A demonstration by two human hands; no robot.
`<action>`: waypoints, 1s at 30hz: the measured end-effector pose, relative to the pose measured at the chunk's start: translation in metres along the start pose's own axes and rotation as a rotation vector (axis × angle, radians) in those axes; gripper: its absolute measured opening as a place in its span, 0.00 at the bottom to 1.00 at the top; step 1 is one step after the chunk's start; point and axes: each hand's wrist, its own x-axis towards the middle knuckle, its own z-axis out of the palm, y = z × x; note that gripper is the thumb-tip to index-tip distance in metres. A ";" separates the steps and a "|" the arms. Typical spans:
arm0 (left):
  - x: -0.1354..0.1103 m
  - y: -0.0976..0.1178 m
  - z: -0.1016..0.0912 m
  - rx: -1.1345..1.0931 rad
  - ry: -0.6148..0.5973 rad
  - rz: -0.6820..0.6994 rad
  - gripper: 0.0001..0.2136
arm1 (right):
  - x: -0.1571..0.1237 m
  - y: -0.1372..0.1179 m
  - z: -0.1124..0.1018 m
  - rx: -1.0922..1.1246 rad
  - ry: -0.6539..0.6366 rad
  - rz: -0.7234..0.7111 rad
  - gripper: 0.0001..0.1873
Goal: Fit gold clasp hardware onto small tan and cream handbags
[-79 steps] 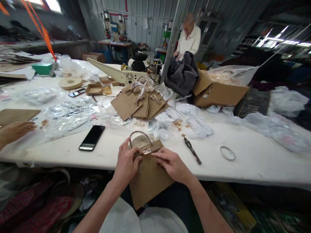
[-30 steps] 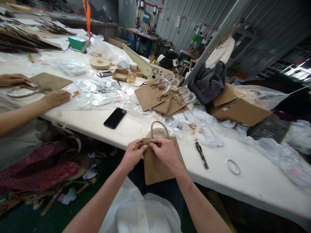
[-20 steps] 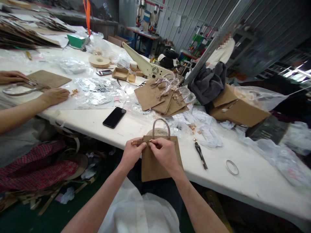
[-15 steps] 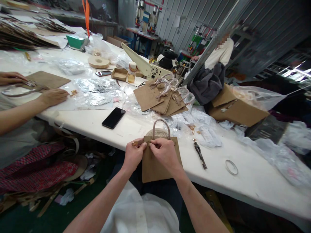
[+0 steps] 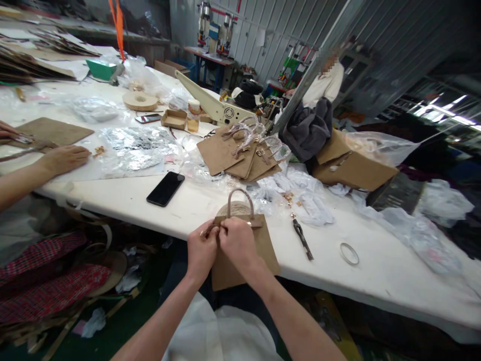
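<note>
A flat brown bag panel (image 5: 231,276) leans between my lap and the table edge, its looped handle (image 5: 242,192) standing up at the top. My left hand (image 5: 201,253) is closed in a pinch on a short brown strap (image 5: 209,229) at the panel's upper left corner. Right beside it, the fingertips of my right hand (image 5: 238,245) are pressed together over the panel's top edge; what they pinch is hidden. A bit of shiny metal (image 5: 255,224) shows on the handle's right base. Behind the panel lies a round roll of cord or tape (image 5: 233,208), partly covered.
Black phone (image 5: 165,189), pliers-like tool (image 5: 301,239) and metal ring (image 5: 349,254) lie on the white table (image 5: 319,276). Handled brown panels (image 5: 240,155) are piled beyond, near plastic wrap (image 5: 139,148) and gold fittings (image 5: 288,198). A co-worker's hand (image 5: 63,159) is at left.
The view has shifted slightly, moving the scene left. My right hand has moved left, closer against my left hand, and uncovers the metal at the handle's right base.
</note>
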 end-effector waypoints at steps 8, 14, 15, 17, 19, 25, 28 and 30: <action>0.018 -0.008 -0.017 0.055 -0.100 -0.158 0.23 | -0.017 0.006 0.017 0.012 0.059 -0.025 0.10; 0.017 0.017 -0.011 -0.070 -0.074 -0.392 0.38 | -0.024 0.005 -0.010 0.193 0.034 -0.019 0.30; 0.015 0.020 -0.008 -0.081 -0.104 -0.398 0.37 | -0.025 0.004 -0.012 0.223 0.033 -0.024 0.34; 0.013 0.022 -0.003 -0.111 -0.176 -0.401 0.32 | -0.027 0.004 -0.015 0.258 0.029 -0.027 0.34; 0.013 0.020 -0.001 -0.124 -0.220 -0.410 0.28 | -0.030 0.003 -0.019 0.271 0.013 -0.028 0.29; 0.018 0.009 -0.012 -0.068 -0.233 -0.390 0.27 | -0.019 0.029 -0.073 0.494 0.178 -0.184 0.13; 0.015 0.010 -0.008 -0.004 -0.215 -0.308 0.28 | 0.032 0.072 -0.098 0.656 0.221 0.026 0.09; 0.012 0.011 -0.001 0.025 -0.177 -0.272 0.28 | 0.079 0.098 -0.099 0.872 0.055 0.362 0.03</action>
